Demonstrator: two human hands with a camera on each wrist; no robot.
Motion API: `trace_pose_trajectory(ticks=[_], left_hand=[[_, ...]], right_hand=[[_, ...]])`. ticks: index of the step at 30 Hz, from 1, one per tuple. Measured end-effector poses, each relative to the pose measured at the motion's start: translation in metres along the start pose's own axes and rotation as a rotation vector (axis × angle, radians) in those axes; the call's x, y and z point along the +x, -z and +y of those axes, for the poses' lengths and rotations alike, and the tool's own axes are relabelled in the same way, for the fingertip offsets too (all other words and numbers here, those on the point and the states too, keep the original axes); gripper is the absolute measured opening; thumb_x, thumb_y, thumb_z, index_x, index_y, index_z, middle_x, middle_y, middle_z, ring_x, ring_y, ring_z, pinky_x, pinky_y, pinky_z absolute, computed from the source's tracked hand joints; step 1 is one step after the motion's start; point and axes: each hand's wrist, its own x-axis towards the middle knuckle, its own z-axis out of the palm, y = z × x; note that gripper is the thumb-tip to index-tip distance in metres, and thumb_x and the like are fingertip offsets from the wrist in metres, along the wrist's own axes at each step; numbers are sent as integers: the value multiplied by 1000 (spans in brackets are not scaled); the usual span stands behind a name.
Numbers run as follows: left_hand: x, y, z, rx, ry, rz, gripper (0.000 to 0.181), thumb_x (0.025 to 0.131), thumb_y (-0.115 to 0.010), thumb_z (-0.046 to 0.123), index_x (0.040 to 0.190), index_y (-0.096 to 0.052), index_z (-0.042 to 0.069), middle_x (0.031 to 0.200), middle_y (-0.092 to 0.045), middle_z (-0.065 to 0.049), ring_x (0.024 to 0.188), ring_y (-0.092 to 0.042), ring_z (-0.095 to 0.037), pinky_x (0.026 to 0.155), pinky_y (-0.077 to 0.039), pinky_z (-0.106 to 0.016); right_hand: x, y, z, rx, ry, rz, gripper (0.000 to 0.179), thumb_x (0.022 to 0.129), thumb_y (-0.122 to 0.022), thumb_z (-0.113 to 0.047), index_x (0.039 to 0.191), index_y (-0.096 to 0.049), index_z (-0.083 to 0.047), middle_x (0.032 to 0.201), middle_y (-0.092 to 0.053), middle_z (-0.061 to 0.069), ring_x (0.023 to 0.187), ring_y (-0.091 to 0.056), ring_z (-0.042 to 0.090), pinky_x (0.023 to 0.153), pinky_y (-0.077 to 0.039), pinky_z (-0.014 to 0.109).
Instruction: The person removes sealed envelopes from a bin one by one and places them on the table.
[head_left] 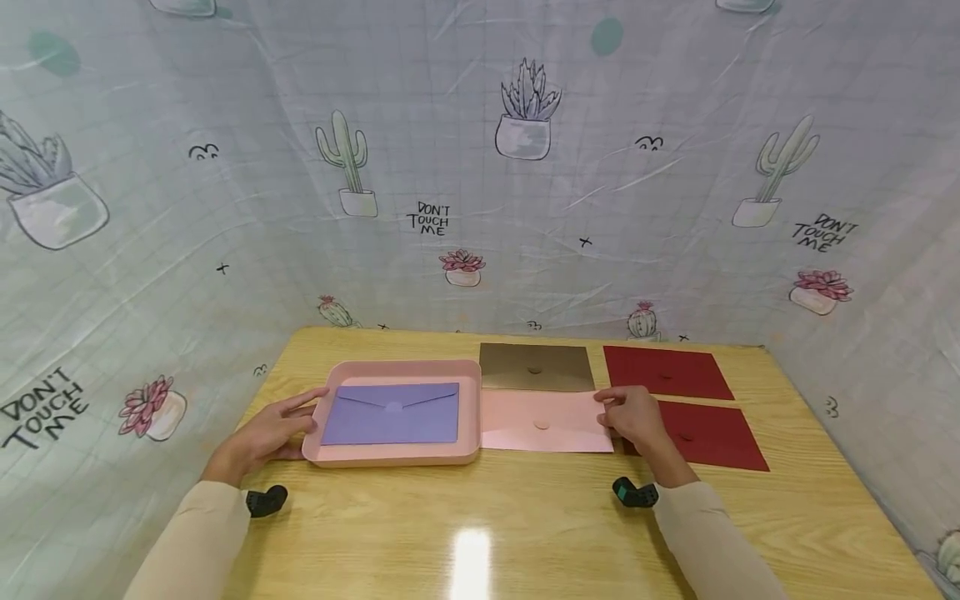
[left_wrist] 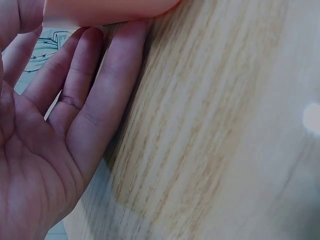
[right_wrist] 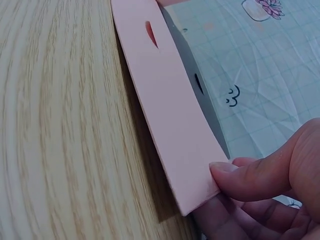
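A purple envelope [head_left: 393, 421] lies flap up in a pink tray [head_left: 397, 372] at the left of the table. My left hand [head_left: 270, 429] touches the tray's left end, its fingers extended along the wall and fingertips at the rim. In the left wrist view, part of the tray [left_wrist: 100, 10] hides some fingertips. My right hand [head_left: 633, 417] pinches the right end of a pink envelope [head_left: 540, 408] between thumb and fingers. The right wrist view shows that envelope [right_wrist: 155, 95] bowed slightly, thumb [right_wrist: 230, 175] on its face near the corner.
Behind the pink envelope lies a brown envelope [head_left: 536, 367]. Two dark red envelopes, one at the back [head_left: 667, 372] and a nearer one [head_left: 716, 433], lie at the right. A cactus-print curtain [head_left: 450, 167] surrounds the wooden table [head_left: 540, 525].
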Motion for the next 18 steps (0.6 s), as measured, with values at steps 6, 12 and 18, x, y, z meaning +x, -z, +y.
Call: trace_pose_trajectory(ticks=[6,12,18], left_hand=[[3,-6,2,-10,2,-4,80,97,-66,14,167,-28,24,168,-30,-26,111,-67,-21,78,-63,-39],[3,-6,2,4,12,32,80,95,-67,14,166,-32,27,167,-33,-24,108,-65,-21,74,-62,-38],[1,-4,2,13,9,34,80,95,-66,14,166,-31,26,167,-32,-25,111,-65,-22,77,-63,-39]], right_hand=[[-1,3,2,-42,7,1,32,87,-76,-1,119,-77,0,111,-71,24,72,-61,21,59,-52,28],[1,1,4,-26,20,1,33,85,-78,-1,118,-77,0,99,-72,20,71,-60,22,59,-52,29],[3,-1,3,-28,30,-2,32,84,-78,0,117,-78,0,92,-69,17,69,-58,22,58,-51,29]])
